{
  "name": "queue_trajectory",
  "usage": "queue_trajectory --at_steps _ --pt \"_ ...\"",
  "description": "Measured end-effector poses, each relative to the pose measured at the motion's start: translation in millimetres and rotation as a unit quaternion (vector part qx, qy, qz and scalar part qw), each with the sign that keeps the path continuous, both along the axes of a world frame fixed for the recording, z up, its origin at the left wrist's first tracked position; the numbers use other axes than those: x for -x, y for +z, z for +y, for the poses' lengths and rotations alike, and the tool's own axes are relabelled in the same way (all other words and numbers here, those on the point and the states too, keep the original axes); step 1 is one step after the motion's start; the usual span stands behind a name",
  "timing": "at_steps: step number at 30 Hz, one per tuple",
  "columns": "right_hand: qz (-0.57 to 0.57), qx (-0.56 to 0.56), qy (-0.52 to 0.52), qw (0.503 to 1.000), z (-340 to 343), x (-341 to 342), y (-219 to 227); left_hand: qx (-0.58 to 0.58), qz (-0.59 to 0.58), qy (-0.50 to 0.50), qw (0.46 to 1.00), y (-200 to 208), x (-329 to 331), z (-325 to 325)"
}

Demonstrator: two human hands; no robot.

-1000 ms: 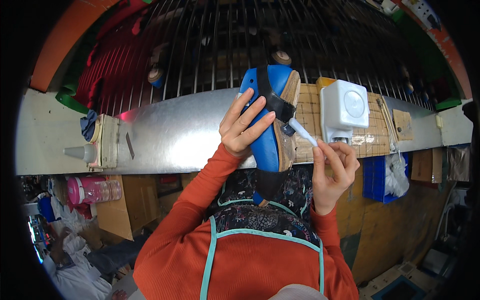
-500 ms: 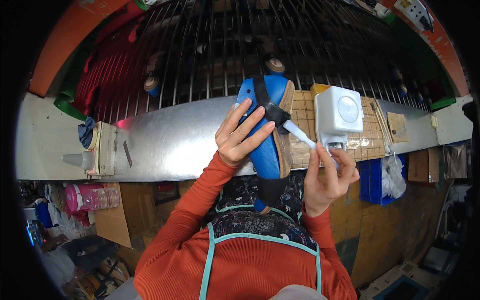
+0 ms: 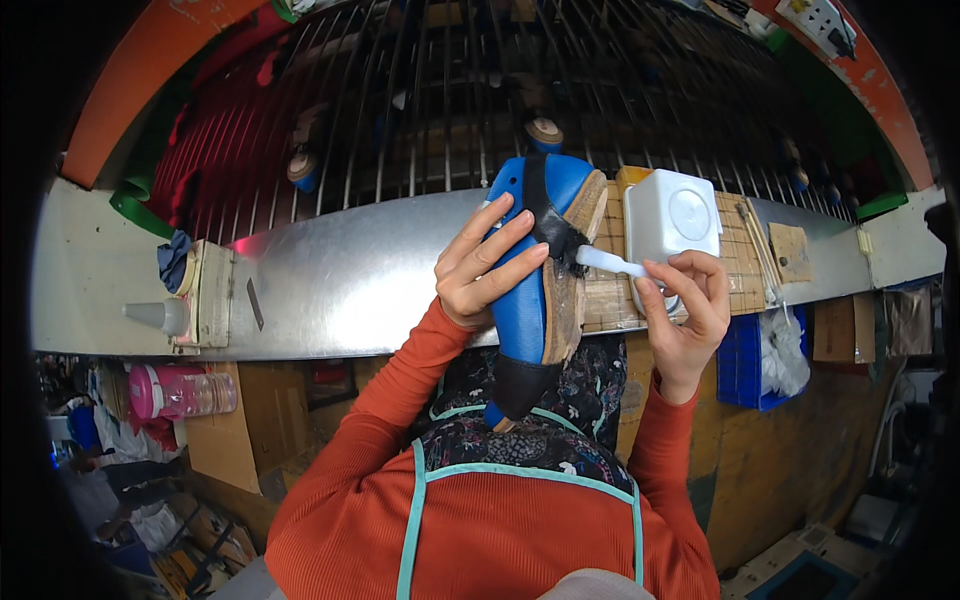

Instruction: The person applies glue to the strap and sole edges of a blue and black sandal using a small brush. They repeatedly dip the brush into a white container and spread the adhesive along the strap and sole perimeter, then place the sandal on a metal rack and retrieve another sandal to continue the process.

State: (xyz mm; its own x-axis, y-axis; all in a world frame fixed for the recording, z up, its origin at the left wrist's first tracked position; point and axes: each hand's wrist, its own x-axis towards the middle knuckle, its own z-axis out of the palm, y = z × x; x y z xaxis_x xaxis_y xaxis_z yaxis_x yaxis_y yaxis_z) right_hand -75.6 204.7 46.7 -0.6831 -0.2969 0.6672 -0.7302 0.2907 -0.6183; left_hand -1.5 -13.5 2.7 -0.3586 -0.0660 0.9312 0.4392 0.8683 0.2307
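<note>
A blue shoe last (image 3: pixel 518 310) with black leather upper straps (image 3: pixel 546 212) stretched over it is tilted above the bench edge. Its rough, tan underside faces right. My left hand (image 3: pixel 476 265) grips the last from the left, fingers spread over its blue side. Between the thumb and fingers of my right hand (image 3: pixel 687 318) is pinched a white-handled brush (image 3: pixel 610 262). The brush's dark bristles touch the edge of the black strap at the tan underside. Just behind my right hand stands a white plastic container (image 3: pixel 672 215), partly hidden by the fingers.
The container stands on a tan gridded board (image 3: pixel 740 262) on the metal bench (image 3: pixel 350 270). A dark flat blade (image 3: pixel 255 304) lies left. Beyond is a rack of metal bars (image 3: pixel 400 110) with other shoes beneath. A blue crate (image 3: pixel 742 362) hangs below at right.
My right hand has moved slightly right and up, turning the brush handle more level. The last has rotated a little, showing more of its underside; my left hand keeps its grip.
</note>
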Motion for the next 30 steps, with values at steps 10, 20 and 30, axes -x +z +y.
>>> queue_trajectory --at_steps 10,20,30 --pt "0.035 -0.086 0.054 0.994 8 6 16 0.002 0.0 -0.012 1.0 6 0 1" --pt "-0.066 -0.11 0.171 0.977 11 25 22 0.012 0.019 -0.001 1.0 8 3 -4" --pt "-0.096 -0.051 0.183 0.977 7 8 9 -0.004 0.047 0.039 0.998 6 7 -10"
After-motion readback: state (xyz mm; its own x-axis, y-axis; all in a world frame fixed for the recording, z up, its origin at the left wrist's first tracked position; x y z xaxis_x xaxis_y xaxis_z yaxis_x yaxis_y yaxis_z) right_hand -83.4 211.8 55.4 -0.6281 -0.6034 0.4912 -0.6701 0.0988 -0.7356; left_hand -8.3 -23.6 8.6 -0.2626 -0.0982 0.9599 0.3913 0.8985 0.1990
